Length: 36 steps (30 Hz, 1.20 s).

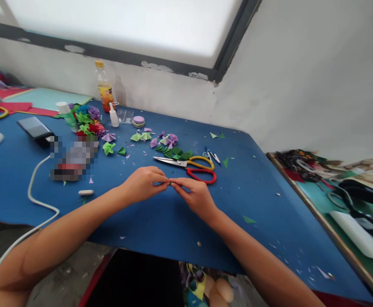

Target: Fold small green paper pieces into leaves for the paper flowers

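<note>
Over the near part of the blue table [161,226], my left hand [144,183] and my right hand [194,194] meet fingertip to fingertip. Both are closed in a pinch on a tiny green piece [170,183], mostly hidden by the fingers; it looks like folded paper. Just behind my right hand lie scissors [186,163] with one yellow and one red handle, blades pointing left. Beyond them sits a pile of dark green folded paper pieces [176,152]. Purple and light green folded paper pieces [169,140] lie farther back.
A juice bottle [105,91], a small white glue bottle [114,116] and a glue stick [66,115] stand at the back left. Near them are crumpled paper flowers [88,119] and a phone [36,129]. A white cable [33,183] crosses the left side. Tweezers [214,157] lie behind the scissors.
</note>
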{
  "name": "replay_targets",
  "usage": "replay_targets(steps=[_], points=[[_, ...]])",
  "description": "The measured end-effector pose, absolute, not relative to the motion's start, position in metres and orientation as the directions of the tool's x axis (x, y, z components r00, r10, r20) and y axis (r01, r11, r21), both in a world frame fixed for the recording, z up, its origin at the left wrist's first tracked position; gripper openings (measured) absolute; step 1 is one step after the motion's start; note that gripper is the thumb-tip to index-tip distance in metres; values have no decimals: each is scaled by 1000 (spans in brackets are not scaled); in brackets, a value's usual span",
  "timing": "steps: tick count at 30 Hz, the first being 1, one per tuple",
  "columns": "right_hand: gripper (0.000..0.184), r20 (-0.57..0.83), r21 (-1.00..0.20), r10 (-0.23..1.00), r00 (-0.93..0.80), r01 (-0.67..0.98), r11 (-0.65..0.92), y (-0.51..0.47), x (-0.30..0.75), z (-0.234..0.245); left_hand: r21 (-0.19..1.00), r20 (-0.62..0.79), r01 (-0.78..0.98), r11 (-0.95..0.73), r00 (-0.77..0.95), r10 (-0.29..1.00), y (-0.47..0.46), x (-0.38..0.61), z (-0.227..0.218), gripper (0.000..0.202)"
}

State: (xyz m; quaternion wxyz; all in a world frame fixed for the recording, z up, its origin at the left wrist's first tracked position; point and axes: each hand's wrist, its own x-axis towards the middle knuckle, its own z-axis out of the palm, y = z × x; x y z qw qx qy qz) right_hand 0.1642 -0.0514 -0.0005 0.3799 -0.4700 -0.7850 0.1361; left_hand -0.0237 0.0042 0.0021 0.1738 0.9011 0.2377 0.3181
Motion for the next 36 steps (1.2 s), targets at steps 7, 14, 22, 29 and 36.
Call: replay_targets(steps=[7,14,22,29,36], points=[[21,412,-636,874,-257,606,478,-51,164,-2,421,551,291,-859,671,497,5,-22,-2,18],[20,395,-662,877,-273,578,477,-51,165,0,423,519,280,-861,704,484,4,-25,2,18],[20,389,-678,878,-280,558,478,-52,165,2,436,520,260,-861,709,477,4,-25,0,19],[18,389,-687,880,-272,551,473,-53,165,2,433,525,235,-870,720,455,2,-26,2,19],[16,389,-718,892,-229,532,449,-55,164,5,458,539,224,-861,700,469,-1,-25,1,18]])
